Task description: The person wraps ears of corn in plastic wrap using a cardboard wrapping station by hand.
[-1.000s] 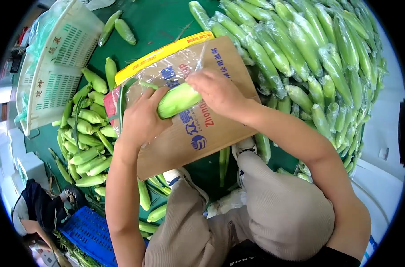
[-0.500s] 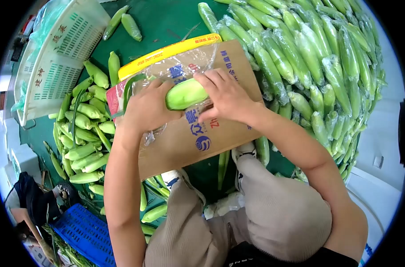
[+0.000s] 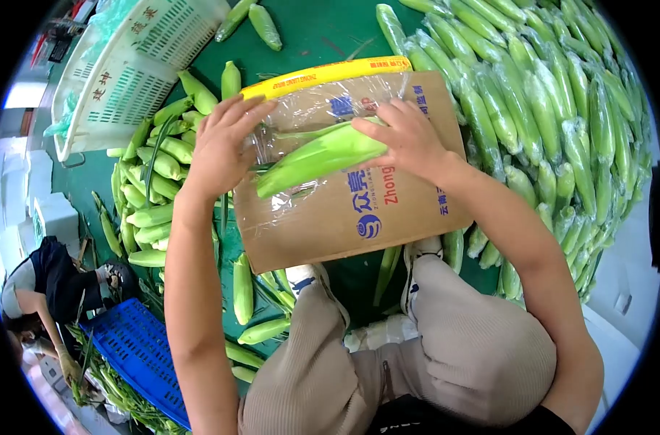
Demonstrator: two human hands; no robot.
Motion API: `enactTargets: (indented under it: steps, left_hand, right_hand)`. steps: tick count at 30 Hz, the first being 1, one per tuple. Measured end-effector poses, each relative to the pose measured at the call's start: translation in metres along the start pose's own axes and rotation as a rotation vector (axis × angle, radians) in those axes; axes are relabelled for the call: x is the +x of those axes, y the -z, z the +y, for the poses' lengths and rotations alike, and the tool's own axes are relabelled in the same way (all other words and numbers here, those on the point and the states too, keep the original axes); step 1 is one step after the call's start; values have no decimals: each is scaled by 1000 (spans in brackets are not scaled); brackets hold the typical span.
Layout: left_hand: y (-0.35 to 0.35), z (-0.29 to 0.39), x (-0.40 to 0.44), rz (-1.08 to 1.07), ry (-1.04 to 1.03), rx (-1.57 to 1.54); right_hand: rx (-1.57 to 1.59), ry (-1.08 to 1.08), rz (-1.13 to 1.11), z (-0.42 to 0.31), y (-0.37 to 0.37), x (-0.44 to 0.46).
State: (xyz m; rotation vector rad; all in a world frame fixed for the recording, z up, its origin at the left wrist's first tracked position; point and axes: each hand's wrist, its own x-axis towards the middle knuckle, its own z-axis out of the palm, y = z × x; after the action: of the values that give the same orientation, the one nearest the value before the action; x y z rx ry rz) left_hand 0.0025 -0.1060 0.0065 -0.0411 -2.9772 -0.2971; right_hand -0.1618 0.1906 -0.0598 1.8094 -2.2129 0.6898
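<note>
An ear of corn in its green husk (image 3: 317,158) lies tilted across clear plastic wrap (image 3: 290,206) on a printed cardboard box (image 3: 410,206). My right hand (image 3: 410,141) grips the ear's right end, thumb on top. Left of the ear, my left hand (image 3: 225,141) reaches over the wrap's left edge with fingers stretched and thumb apart; film shows beside the thumb, but whether it touches the fingers I cannot tell. Along the box's far edge runs a yellow plastic-wrap carton (image 3: 326,76).
Wrapped corn (image 3: 533,116) is heaped at right. Unwrapped ears (image 3: 156,217) pile up at left beside a white crate (image 3: 127,87). A blue crate (image 3: 138,362) stands lower left, near a bending person (image 3: 55,283). Loose ears (image 3: 265,331) lie by my shoes.
My left hand has come off the ear and moved left, fingers spreading. More of the ear shows now, lying at a slant, with my right hand still at its right end.
</note>
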Motion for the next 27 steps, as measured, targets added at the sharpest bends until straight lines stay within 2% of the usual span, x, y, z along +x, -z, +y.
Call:
enactTargets:
  steps: [3, 4, 6, 9, 11, 14, 16, 19, 20, 22, 23, 24, 25, 27]
  left_hand:
    - [0, 2, 7, -242, -21, 48]
    - [-17, -3, 4, -127, -91, 57]
    - [-26, 1, 3, 32, -83, -43]
    - [-16, 22, -17, -67, 142, -202]
    - [-8, 25, -28, -75, 33, -234]
    - [19, 11, -46, -110, -49, -209]
    - [36, -5, -65, -197, 29, -122]
    - [44, -27, -121, -266, 352, 401]
    - [40, -27, -140, 0, 219, 653]
    - [34, -4, -142, 199, 261, 547]
    - [21, 8, -152, 147, 327, 240]
    - [2, 18, -152, 190, 135, 97]
    - [3, 47, -133, 95, 171, 90]
    - [-19, 65, -109, 84, 291, -77]
  right_hand:
    - [-14, 7, 12, 0, -1, 1]
    - [-18, 9, 23, 0, -1, 1]
    - [-6, 3, 37, -1, -2, -2]
    - [12, 1, 65, 3, -4, -2]
    - [1, 12, 92, 4, -6, 0]
    - [7, -55, 3, 5, -7, -3]
    - [8, -62, 22, 6, -8, -5]
    - [20, -64, 40, 5, -10, -3]
    - [21, -70, 48, 4, -9, -3]
    - [13, -115, 43, 1, -8, -4]
    - [12, -131, 34, -1, -8, -5]
    - [31, -155, 18, -2, -9, -8]
    - [47, -172, 2, -2, -10, -10]
    - [47, -188, 9, -1, -8, -9]
